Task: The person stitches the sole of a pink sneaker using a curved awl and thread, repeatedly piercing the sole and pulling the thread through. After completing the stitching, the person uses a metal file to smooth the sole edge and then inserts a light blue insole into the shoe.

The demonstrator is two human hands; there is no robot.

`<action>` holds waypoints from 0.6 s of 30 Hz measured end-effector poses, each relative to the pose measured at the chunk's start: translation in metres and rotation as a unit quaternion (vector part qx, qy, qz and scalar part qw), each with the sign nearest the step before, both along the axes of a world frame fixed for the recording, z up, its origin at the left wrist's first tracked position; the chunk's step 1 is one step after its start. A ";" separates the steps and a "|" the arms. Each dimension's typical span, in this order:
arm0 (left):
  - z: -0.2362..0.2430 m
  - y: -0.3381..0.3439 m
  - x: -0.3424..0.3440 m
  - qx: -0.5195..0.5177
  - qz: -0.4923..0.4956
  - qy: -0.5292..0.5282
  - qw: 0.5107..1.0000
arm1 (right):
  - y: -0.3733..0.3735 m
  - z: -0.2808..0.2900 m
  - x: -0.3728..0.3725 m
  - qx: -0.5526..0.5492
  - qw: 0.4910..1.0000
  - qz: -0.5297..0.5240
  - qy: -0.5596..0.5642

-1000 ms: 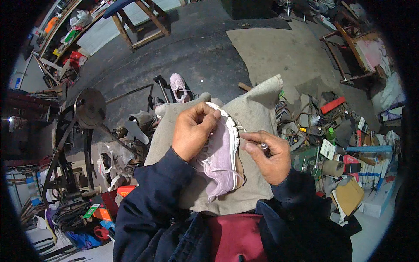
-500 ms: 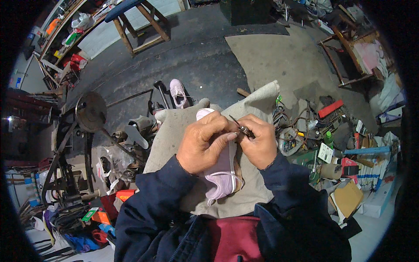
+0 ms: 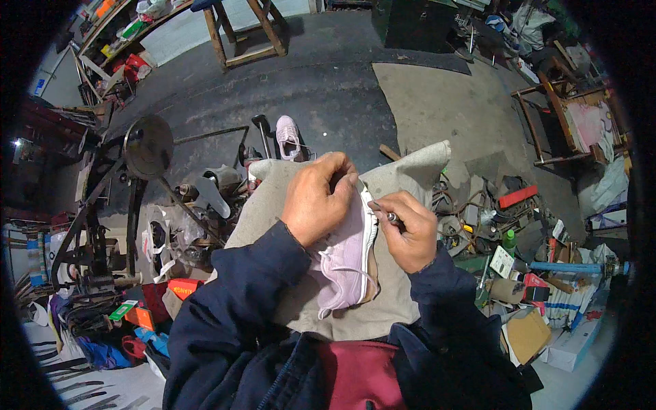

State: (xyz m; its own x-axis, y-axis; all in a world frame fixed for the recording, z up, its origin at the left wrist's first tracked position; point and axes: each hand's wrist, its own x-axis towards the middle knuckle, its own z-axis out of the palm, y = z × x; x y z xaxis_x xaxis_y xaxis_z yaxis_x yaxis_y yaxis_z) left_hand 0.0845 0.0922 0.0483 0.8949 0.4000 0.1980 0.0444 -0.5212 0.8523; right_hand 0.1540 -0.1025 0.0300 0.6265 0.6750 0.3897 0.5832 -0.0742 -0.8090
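A pink sneaker (image 3: 345, 277) with a white sole lies lengthwise on a grey cloth (image 3: 427, 164) over my lap. My left hand (image 3: 321, 195) grips its far end, fingers curled around it. My right hand (image 3: 410, 232), beside the sole's right edge, is closed on a small pointed tool (image 3: 391, 217), probably an awl, with its tip at the sole. A second pink sneaker (image 3: 288, 137) rests on the dark floor beyond the cloth.
A black iron machine with a wheel (image 3: 147, 147) stands at left. Tools and scraps (image 3: 509, 273) crowd the right side. Beyond are a wooden stool (image 3: 249, 34), a shelf (image 3: 102, 34) and a wooden chair (image 3: 567, 123).
Half a second ago my hands were bunched together over the sole; now my left hand sits higher and my right hand slightly lower and apart from it. The view has shifted slightly.
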 end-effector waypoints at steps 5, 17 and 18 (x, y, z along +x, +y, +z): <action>-0.001 0.002 -0.001 -0.027 0.002 0.022 0.999 | -0.006 0.004 -0.002 -0.068 0.997 0.004 0.047; -0.007 0.004 -0.002 -0.112 -0.031 0.015 0.993 | -0.012 0.011 -0.008 -0.132 0.991 -0.004 0.036; -0.004 0.005 -0.005 -0.142 -0.043 0.016 0.989 | -0.011 0.011 -0.008 -0.134 0.991 -0.004 0.030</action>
